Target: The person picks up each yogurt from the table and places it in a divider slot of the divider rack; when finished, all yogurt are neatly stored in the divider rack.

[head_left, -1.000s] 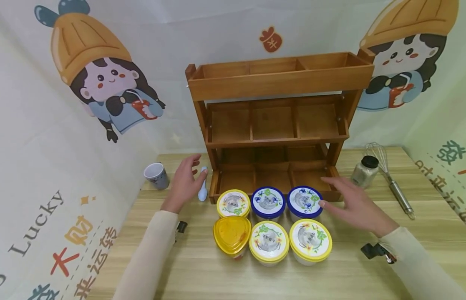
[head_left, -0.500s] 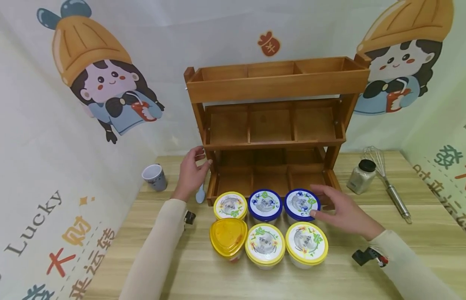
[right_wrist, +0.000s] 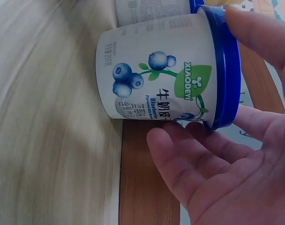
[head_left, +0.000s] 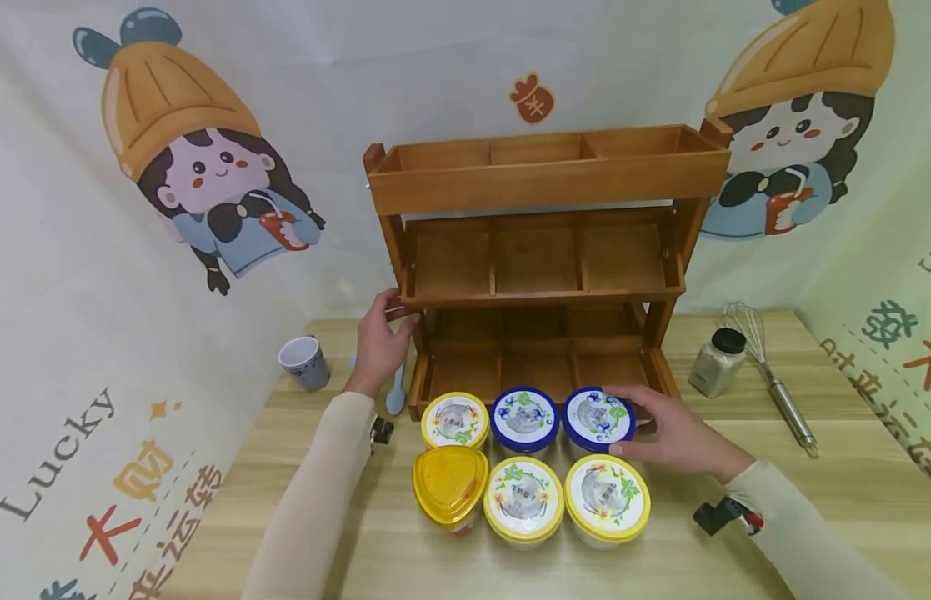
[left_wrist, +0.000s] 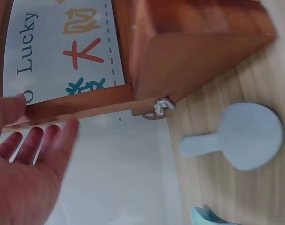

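On worktop, right hand (head_left: 678, 433) curls round blueberry cup (head_left: 598, 418), blue lid, label "XIAOLUEVI", right of back row, touching wooden rack (head_left: 543, 250). Left hand (head_left: 378, 342), fingers spread, touches rack's left post. Wall banner (head_left: 67, 450) reads "Lucky".

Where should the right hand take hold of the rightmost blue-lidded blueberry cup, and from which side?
Probably the side wall just under the lid rim, coming from the cup's open right side. The blueberry cup stands upright, with another blue-lidded cup on its left and a yellow-lidded cup in front. The right hand already cups it there.
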A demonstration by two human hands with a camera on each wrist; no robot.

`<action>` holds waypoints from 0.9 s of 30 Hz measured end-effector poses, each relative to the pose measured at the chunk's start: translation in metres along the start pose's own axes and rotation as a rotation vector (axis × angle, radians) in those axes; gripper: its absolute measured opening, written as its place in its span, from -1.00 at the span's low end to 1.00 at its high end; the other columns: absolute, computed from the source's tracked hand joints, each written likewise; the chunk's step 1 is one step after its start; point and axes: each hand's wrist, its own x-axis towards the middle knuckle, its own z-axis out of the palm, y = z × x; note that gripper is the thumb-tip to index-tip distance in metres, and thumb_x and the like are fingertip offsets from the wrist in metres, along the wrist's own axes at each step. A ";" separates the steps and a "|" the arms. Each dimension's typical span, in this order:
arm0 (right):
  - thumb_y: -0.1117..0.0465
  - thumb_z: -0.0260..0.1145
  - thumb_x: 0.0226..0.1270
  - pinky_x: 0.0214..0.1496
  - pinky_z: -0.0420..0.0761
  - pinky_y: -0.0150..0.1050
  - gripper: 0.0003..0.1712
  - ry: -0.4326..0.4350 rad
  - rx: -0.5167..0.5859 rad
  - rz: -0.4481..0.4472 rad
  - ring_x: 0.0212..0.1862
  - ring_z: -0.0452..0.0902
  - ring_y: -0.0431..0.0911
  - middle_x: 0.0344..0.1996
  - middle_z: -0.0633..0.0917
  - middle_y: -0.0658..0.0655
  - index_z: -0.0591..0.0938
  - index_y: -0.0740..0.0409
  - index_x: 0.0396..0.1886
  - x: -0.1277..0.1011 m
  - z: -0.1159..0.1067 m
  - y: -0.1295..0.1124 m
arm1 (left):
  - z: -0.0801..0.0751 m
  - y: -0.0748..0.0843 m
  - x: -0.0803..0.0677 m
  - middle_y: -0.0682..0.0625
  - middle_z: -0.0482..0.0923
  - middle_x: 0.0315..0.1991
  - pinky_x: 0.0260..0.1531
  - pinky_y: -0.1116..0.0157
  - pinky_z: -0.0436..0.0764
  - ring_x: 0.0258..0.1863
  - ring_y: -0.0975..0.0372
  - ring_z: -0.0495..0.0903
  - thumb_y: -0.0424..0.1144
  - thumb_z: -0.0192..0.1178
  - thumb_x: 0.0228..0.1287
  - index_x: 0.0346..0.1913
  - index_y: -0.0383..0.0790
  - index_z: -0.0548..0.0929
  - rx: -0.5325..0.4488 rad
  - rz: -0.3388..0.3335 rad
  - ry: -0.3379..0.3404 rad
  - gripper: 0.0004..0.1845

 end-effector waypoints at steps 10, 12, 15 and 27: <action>-0.06 0.64 0.22 0.11 0.79 -0.02 -0.04 0.047 -0.017 0.047 0.21 0.66 0.18 0.34 0.61 0.30 0.45 0.16 0.53 0.001 -0.008 -0.008 | 0.000 0.004 0.003 -0.29 0.64 0.24 0.22 0.00 0.71 0.18 -0.13 0.73 -0.33 0.27 0.51 0.41 -0.34 0.48 0.031 0.012 0.036 -0.51; -0.03 0.65 0.22 0.11 0.79 0.02 -0.05 0.056 -0.016 0.038 0.22 0.65 0.22 0.34 0.60 0.32 0.45 0.17 0.53 0.001 -0.011 -0.009 | 0.000 0.004 0.002 -0.29 0.64 0.24 0.22 0.01 0.71 0.19 -0.13 0.73 -0.33 0.28 0.50 0.40 -0.34 0.49 0.027 -0.004 0.032 -0.51; 0.01 0.64 0.23 0.12 0.79 0.03 -0.08 0.070 -0.025 0.021 0.24 0.63 0.24 0.36 0.59 0.32 0.46 0.16 0.52 0.004 -0.016 -0.011 | -0.001 0.003 0.003 -0.29 0.64 0.24 0.22 0.00 0.71 0.18 -0.12 0.73 -0.33 0.29 0.49 0.40 -0.33 0.49 0.016 -0.009 0.033 -0.51; 0.13 0.62 0.26 0.02 0.75 -0.29 -0.13 0.135 0.023 0.006 0.09 0.64 0.06 0.30 0.63 0.30 0.47 0.16 0.52 0.017 -0.033 -0.024 | 0.000 -0.004 0.006 -0.26 0.62 0.28 0.22 -0.03 0.71 0.20 -0.12 0.72 -0.34 0.31 0.47 0.41 -0.27 0.50 -0.031 -0.007 0.024 -0.49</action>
